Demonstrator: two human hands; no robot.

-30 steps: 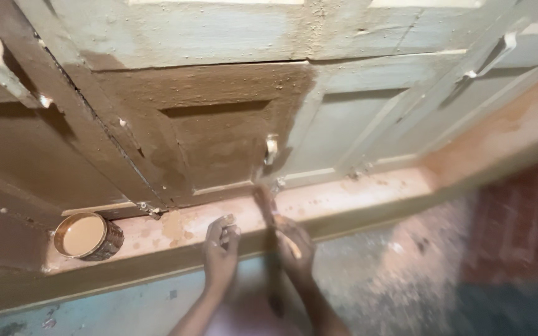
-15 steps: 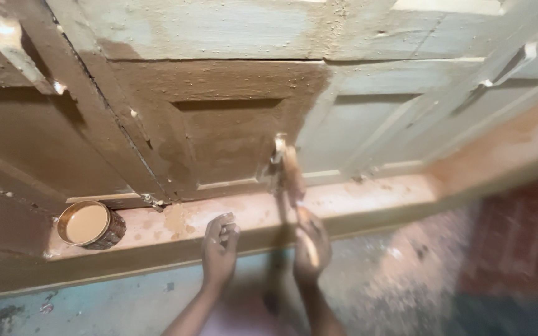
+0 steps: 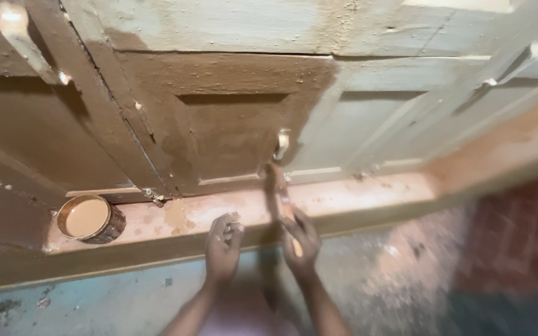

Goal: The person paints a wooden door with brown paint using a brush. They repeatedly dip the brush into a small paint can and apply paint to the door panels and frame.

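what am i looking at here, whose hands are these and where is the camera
The camera sits on a person's head and looks down, so the two bare hands are that person's own. The right hand grips a paint-smeared brush whose tip is at the lower edge of a panelled wooden door, part brown, part pale. The left hand is open, holds nothing, and hovers by the pale stone ledge below the door. On that ledge, to the left, stands a small round tin of light brown paint. The blur comes from head movement.

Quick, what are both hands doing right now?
Left hand: holds nothing, fingers curled, by the ledge.
Right hand: closed on a paintbrush.
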